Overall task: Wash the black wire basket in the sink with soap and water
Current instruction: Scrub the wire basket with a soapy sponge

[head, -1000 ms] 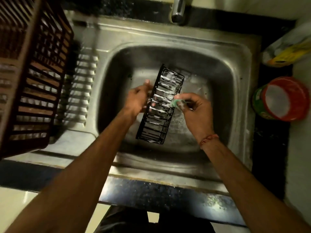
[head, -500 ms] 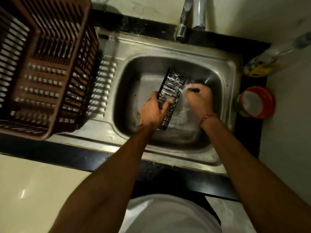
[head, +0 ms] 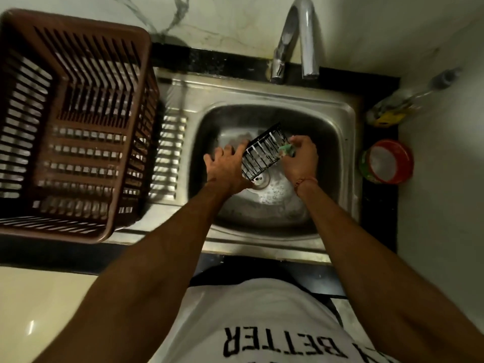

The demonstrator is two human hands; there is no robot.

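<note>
Over 1 second, the soapy black wire basket (head: 264, 155) tips from near-upright to slanting across the steel sink's (head: 340, 119) drain; the left hand (head: 227, 169) shifts onto its lower-left end.

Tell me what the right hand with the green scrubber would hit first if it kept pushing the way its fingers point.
Most likely the black wire basket: the right hand points left, straight at its soapy wires.

Black wire basket (head: 264, 155): small, oblong, wires streaked with white suds; tilted, one end up toward upper right, centre of frame, over the bowl of the steel sink (head: 337, 153). Sink floor wet, foam around the drain (head: 262, 180), lower centre.
</note>
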